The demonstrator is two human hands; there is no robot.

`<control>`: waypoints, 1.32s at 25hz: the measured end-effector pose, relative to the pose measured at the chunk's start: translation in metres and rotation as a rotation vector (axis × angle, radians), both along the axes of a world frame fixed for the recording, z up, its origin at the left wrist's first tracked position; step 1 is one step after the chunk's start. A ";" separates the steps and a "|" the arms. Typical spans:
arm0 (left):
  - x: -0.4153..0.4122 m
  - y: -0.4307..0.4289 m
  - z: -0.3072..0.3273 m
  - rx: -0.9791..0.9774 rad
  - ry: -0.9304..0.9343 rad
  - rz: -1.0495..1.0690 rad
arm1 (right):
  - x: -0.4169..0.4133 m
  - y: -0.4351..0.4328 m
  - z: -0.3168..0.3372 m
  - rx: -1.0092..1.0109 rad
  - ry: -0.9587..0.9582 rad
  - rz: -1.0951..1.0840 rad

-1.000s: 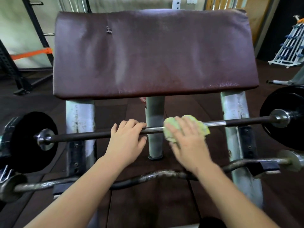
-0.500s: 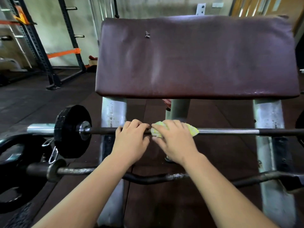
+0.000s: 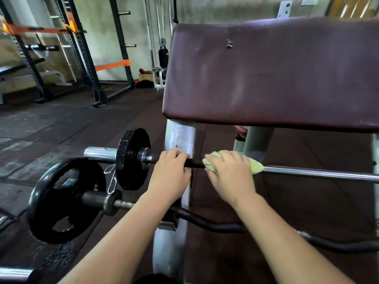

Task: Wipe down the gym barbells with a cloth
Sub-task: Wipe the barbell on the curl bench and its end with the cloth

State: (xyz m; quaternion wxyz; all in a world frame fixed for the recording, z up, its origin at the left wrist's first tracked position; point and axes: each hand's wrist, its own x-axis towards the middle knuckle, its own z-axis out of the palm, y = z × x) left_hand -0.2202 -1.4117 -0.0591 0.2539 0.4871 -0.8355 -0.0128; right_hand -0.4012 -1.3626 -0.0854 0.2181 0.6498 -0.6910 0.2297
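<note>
Cloth [image 3: 255,167] now nearer left plate [image 3: 133,158]

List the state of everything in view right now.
Left hand: grips the upper barbell.
Right hand: curled over the cloth on that barbell.
Cloth: bunched round the bar under the right hand.
Upper barbell: racked, black plate on its left end.
Lower curl bar: racked, untouched, larger plate loaded.
Pad: small tear near the top.

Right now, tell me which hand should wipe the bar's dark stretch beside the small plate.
Right. The right hand holds the cloth on the bar beside that stretch; the left hand grips bare bar there, clothless, likely steadying it.
</note>
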 end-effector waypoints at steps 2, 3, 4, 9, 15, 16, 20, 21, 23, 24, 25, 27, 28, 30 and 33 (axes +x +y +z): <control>0.005 0.001 -0.002 0.022 0.036 -0.008 | 0.027 -0.013 -0.004 -0.012 -0.022 0.030; 0.006 0.002 -0.002 0.026 0.040 -0.008 | 0.028 -0.014 -0.005 -0.019 -0.021 0.072; 0.009 0.003 -0.002 0.026 0.038 -0.009 | 0.021 -0.010 -0.006 -0.025 -0.015 0.140; 0.021 0.003 -0.004 0.032 0.066 0.002 | -0.050 0.037 -0.017 -0.078 -0.024 0.242; 0.032 0.007 -0.006 0.038 0.103 0.009 | 0.024 -0.005 -0.007 -0.040 -0.072 0.175; 0.033 0.007 -0.006 0.036 0.106 0.008 | 0.039 -0.013 -0.005 -0.012 -0.086 0.195; 0.034 0.006 -0.005 0.046 0.142 0.024 | 0.063 -0.022 0.004 0.038 -0.160 0.294; 0.033 0.005 -0.005 0.041 0.142 0.030 | 0.060 -0.022 0.007 0.059 -0.196 0.322; 0.028 0.005 -0.005 0.032 0.118 0.051 | 0.051 -0.025 0.016 0.133 -0.293 0.328; 0.025 0.003 -0.004 0.029 0.106 0.067 | 0.046 -0.029 0.020 0.186 -0.301 0.309; 0.021 0.001 -0.003 0.028 0.097 0.082 | 0.042 -0.034 0.021 0.233 -0.263 0.282; 0.018 -0.003 0.002 0.052 0.067 0.114 | 0.041 -0.038 0.023 0.291 -0.129 0.254; 0.018 -0.006 0.007 0.084 0.046 0.123 | 0.041 -0.039 0.027 0.317 -0.096 0.245; 0.019 -0.004 0.023 0.184 0.013 0.120 | 0.041 -0.036 0.037 0.371 -0.116 0.238; 0.023 0.005 0.060 0.289 -0.018 0.096 | 0.042 -0.028 0.068 0.429 -0.157 0.245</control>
